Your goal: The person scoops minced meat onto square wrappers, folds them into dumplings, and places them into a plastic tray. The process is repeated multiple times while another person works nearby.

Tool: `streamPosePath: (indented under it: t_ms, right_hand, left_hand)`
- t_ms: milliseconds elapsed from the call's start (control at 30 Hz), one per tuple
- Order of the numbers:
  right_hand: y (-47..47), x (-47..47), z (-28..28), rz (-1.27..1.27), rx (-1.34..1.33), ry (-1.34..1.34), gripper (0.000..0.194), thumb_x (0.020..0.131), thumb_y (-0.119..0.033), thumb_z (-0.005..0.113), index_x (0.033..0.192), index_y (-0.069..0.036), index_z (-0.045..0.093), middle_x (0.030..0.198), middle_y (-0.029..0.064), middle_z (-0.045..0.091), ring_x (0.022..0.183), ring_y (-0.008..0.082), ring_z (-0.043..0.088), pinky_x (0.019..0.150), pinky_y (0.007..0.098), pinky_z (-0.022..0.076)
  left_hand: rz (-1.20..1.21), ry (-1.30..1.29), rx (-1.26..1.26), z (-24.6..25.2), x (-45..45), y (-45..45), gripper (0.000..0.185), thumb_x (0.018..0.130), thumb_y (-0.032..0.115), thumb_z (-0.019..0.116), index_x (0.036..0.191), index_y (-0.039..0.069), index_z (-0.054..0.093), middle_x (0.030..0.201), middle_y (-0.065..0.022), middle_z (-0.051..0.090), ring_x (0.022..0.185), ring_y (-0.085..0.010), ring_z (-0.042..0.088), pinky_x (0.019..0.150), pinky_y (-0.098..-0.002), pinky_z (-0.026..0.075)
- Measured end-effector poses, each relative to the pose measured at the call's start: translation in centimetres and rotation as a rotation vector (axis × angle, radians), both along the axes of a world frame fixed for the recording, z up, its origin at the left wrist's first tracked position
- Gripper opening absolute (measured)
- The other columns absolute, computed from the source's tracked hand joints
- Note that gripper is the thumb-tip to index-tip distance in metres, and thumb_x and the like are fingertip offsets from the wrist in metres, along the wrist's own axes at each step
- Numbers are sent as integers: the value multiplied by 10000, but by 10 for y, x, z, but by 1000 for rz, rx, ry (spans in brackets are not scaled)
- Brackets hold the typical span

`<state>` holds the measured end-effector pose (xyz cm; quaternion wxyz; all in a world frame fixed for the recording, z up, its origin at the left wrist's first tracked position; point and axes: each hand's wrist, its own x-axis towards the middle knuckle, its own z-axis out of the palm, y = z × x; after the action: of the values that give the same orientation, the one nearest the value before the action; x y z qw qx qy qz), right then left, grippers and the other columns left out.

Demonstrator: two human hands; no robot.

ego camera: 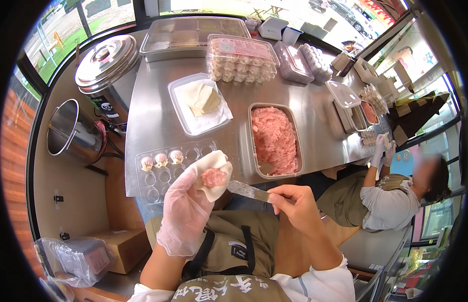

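Note:
My left hand, in a clear plastic glove, holds a dough wrapper with a lump of pink minced meat on it. Bare of any glove, my right hand grips a flat metal spatula, its tip close to the wrapper's edge. Beyond my hands stands a metal pan of pink meat filling. A stack of wrappers lies on white paper in a plastic lid or tray. Left of my gloved hand, a clear compartment tray holds three finished dumplings.
Packed dumpling trays are stacked at the back, beside a lidded condiment container. A large lidded steel pot and an open steel bucket stand left of the steel table. A co-worker works at the right.

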<state>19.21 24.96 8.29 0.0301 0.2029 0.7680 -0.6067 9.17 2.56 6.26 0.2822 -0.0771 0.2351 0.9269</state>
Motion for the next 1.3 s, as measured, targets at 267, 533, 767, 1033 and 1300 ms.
streamPosePath:
  t_ms: [267,533,767,1033,1300]
  right_hand:
    - [-26,-17,-17,-127,-364,230,201,1006,-128,748,1156,4,745,811,-103,612,706,-15,459,640,170,355]
    - [-67,-31,-29,-142,-739,64,138,990,-134,762,974,-29,675,688,-90,488,539,6,341,480,227,229]
    - [-79,-21,-42,-256,-903,18,144,996,-120,739,946,-61,617,651,-96,408,502,15,280,463,242,181]
    - [-77,-14,-49,-160,-231,117,142,1002,-129,744,926,-14,710,692,-98,513,595,-5,344,522,222,255]
    - [-59,-7,-43,-92,-52,325,353,1109,-244,591,1196,57,753,736,-72,433,657,33,345,600,210,287]
  left_hand:
    - [-101,-97,126,7,-2,-3,521,1104,190,419,1499,-151,419,1495,-263,560,1370,-365,582,1175,-477,474]
    - [30,-143,51,-19,-3,-9,499,1116,193,416,1489,-138,423,1491,-264,559,1379,-363,572,1186,-499,454]
    - [58,-226,404,-42,4,11,490,1143,271,420,1523,-38,423,1547,-215,512,1427,-332,517,1205,-489,437]
    - [69,-122,306,-47,4,5,439,1123,225,456,1472,-41,463,1161,-108,639,1115,-268,618,1151,-485,460]
    - [105,15,212,-26,9,-8,569,877,-44,571,1440,-34,491,952,-63,540,904,-235,573,1074,-439,498]
